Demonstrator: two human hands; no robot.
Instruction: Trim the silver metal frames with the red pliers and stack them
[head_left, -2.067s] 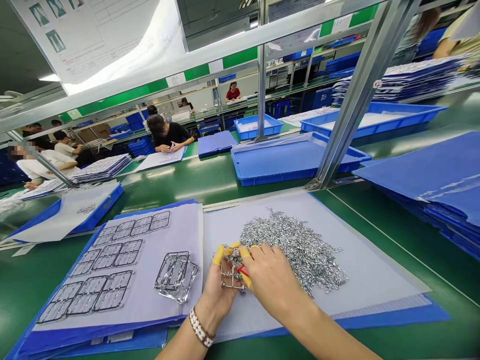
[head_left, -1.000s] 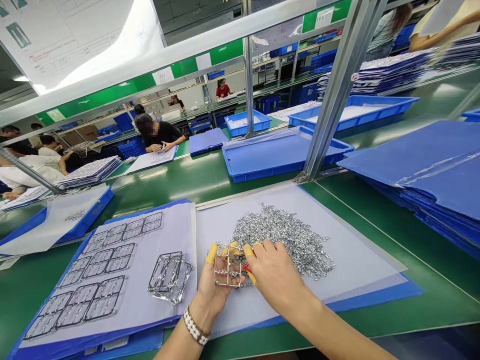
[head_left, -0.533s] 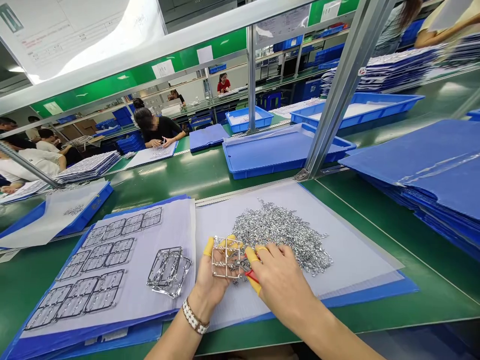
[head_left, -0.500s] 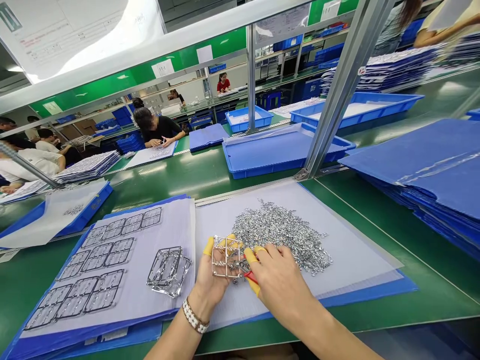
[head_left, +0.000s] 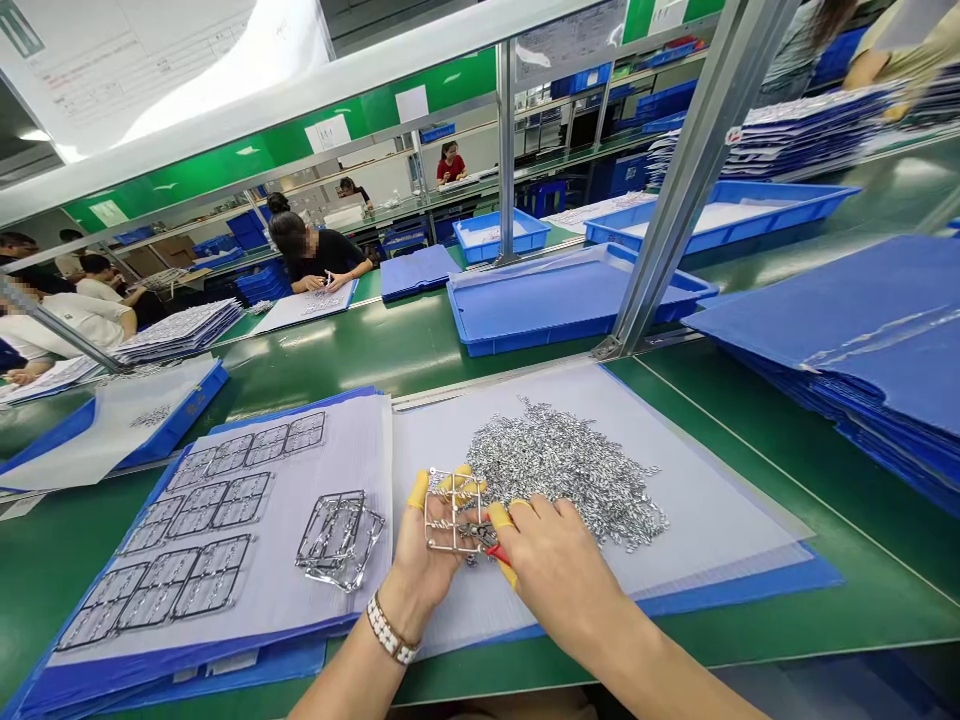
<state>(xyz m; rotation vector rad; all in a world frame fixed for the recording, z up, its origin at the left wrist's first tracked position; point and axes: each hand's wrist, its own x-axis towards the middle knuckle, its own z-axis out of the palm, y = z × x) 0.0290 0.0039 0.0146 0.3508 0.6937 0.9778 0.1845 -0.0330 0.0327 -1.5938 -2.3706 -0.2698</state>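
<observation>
My left hand (head_left: 429, 545), with yellow finger covers, holds up a silvery sprue frame (head_left: 454, 512) with small parts on its crossbars. In my right hand (head_left: 551, 550), also with yellow covers, is a pair of red-handled nippers (head_left: 495, 549); their jaws reach to the frame's right side. Just behind both hands lies a big heap of small shiny parts (head_left: 562, 465) on a white sheet (head_left: 712, 510). To the left, several sprue frames (head_left: 217, 582) lie in rows on another sheet, and a loose pile of frames (head_left: 341, 540) sits nearest my left hand.
A metal post (head_left: 675, 190) rises behind the heap. Blue trays (head_left: 540, 310) stand beyond it, and stacked blue sheets (head_left: 847, 310) lie at the right. Another blue tray (head_left: 172, 425) is at the far left. A co-worker (head_left: 319, 250) sits across the green table (head_left: 337, 350).
The nippers have shifted slightly along the frame's right side, with their handles showing less. My hands stay almost in the same place; the whole view has moved a little.
</observation>
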